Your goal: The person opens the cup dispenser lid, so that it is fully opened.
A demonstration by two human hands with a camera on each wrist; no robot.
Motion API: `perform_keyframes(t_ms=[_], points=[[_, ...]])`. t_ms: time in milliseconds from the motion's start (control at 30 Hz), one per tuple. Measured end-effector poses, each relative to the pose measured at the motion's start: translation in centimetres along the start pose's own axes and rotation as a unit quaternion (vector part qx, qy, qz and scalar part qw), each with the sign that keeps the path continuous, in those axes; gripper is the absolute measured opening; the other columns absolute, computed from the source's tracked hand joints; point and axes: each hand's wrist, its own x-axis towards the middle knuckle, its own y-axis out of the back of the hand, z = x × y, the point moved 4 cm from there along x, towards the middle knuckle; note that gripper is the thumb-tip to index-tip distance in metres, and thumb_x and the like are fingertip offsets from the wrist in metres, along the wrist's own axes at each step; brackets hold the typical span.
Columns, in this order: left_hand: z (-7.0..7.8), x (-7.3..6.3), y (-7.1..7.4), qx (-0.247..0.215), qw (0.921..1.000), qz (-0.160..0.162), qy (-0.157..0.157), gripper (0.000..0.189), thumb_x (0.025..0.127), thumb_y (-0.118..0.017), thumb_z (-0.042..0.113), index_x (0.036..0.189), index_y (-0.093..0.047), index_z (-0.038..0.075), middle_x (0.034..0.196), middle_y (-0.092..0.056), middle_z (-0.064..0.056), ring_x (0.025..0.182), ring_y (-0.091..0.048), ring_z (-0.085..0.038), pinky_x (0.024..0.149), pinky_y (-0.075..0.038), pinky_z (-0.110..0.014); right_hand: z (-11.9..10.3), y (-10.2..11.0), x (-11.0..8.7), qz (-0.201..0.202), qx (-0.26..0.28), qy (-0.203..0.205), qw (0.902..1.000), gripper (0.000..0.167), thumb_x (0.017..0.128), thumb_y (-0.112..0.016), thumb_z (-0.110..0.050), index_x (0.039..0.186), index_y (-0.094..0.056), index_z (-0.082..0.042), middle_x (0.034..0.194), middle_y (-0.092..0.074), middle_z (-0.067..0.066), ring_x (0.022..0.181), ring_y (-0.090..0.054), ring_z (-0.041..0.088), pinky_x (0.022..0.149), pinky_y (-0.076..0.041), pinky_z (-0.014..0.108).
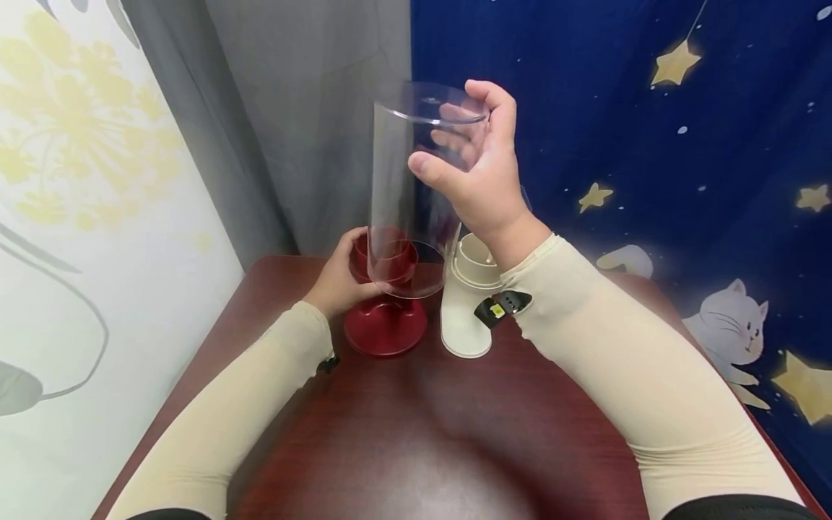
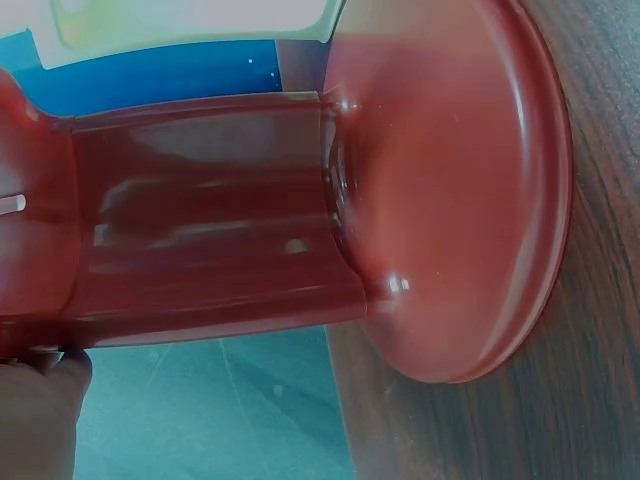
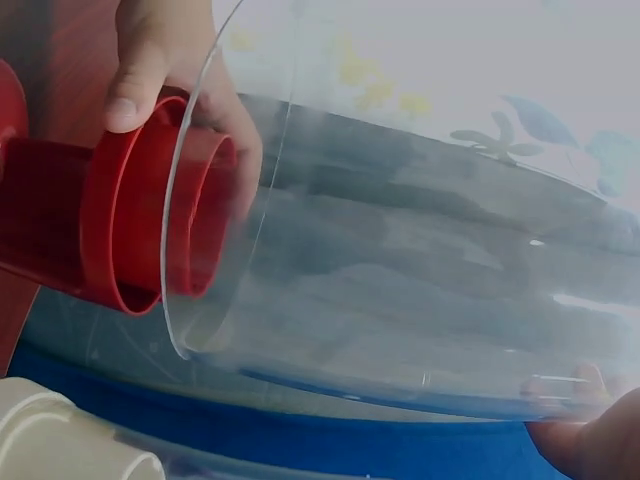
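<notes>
Head view: clear tube (image 1: 393, 177) held up over the red stand (image 1: 385, 331)

The right hand (image 1: 484, 162) grips the tube's upper end, thumb and fingers curled round its wall. The tube's lower rim overlaps the stand's top in sight; whether they touch, I cannot tell. The left hand (image 1: 339, 278) grasps the stand near its top. Right of the stand is a cream base (image 1: 464, 328). The tube looks light, stiff, slick and perhaps easily cracked; it's best held round the wall, without squeezing hard.
</notes>
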Motion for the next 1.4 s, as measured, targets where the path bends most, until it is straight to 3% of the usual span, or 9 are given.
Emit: perform_keyframes(t_ms=[200, 367, 533, 733, 1067, 1400], points=[[-0.2, -0.3, 0.0, -0.015, 0.9995, -0.005, 0.027, 0.106, 0.077, -0.095, 0.031, 0.160, -0.029, 0.029, 0.150, -0.049, -0.006, 0.135, -0.052, -0.029, 0.105, -0.056, -0.054, -0.3, 0.8, -1.1, -0.007, -0.006, 0.018, 0.9998, 0.111, 0.065, -0.099, -0.050, 0.144, -0.032, -0.013, 0.138, -0.051, 0.017, 0.123, -0.062, 0.038, 0.114, -0.049, 0.045], [-0.4, -0.2, -0.1, -0.024, 0.9993, -0.013, 0.025, 0.105, 0.078, -0.094, 0.029, 0.160, -0.028, 0.030, 0.150, -0.049, -0.006, 0.135, -0.051, -0.029, 0.105, -0.056, -0.053, -0.4, 1.7, -2.5, -0.007, -0.017, 0.001, 0.9998, 0.123, 0.056, -0.097, -0.068, 0.144, -0.031, -0.015, 0.142, -0.054, 0.017, 0.120, -0.064, 0.034, 0.103, -0.057, 0.037], [-0.5, -0.2, -0.2, -0.015, 0.9995, -0.014, 0.026, 0.105, 0.078, -0.094, 0.026, 0.160, -0.028, 0.030, 0.152, -0.047, -0.005, 0.137, -0.050, -0.029, 0.102, -0.058, -0.054, -0.3, 2.5, -3.9, -0.010, -0.001, -0.009, 0.9999, 0.120, 0.057, -0.099, -0.063, 0.143, -0.032, -0.014, 0.142, -0.056, 0.016, 0.118, -0.065, 0.033, 0.096, -0.060, 0.032], [-0.6, -0.3, -0.3, -0.007, 0.9997, -0.011, 0.021, 0.105, 0.078, -0.094, 0.023, 0.160, -0.028, 0.027, 0.152, -0.048, -0.005, 0.136, -0.050, -0.030, 0.101, -0.058, -0.054, 0.1, 3.5, -5.5, -0.016, 0.011, -0.030, 0.9994, 0.114, 0.059, -0.100, -0.057, 0.143, -0.034, -0.018, 0.140, -0.060, 0.013, 0.120, -0.065, 0.026, 0.097, -0.060, 0.032], [-0.9, -0.2, 0.0, -0.014, 0.9998, -0.006, 0.014, 0.103, 0.079, -0.093, 0.023, 0.159, -0.029, 0.026, 0.154, -0.047, -0.006, 0.137, -0.050, -0.030, 0.103, -0.057, -0.055, 0.8, 4.8, -7.3, -0.028, -0.002, -0.042, 0.9987, 0.112, 0.060, -0.100, -0.057, 0.143, -0.034, -0.021, 0.146, -0.057, 0.018, 0.126, -0.063, 0.027, 0.099, -0.059, 0.034], [-1.2, 0.2, -0.5, -0.026, 0.9996, -0.005, 0.009, 0.102, 0.081, -0.090, 0.015, 0.161, -0.027, 0.020, 0.157, -0.045, -0.013, 0.140, -0.048, -0.035, 0.106, -0.054, -0.058, 1.6, 6.2, -9.4, -0.050, 0.041, -0.024, 0.9976, 0.103, 0.066, -0.102, -0.039, 0.142, -0.035, -0.020, 0.145, -0.058, 0.009, 0.131, -0.060, 0.026, 0.104, -0.055, 0.032]])
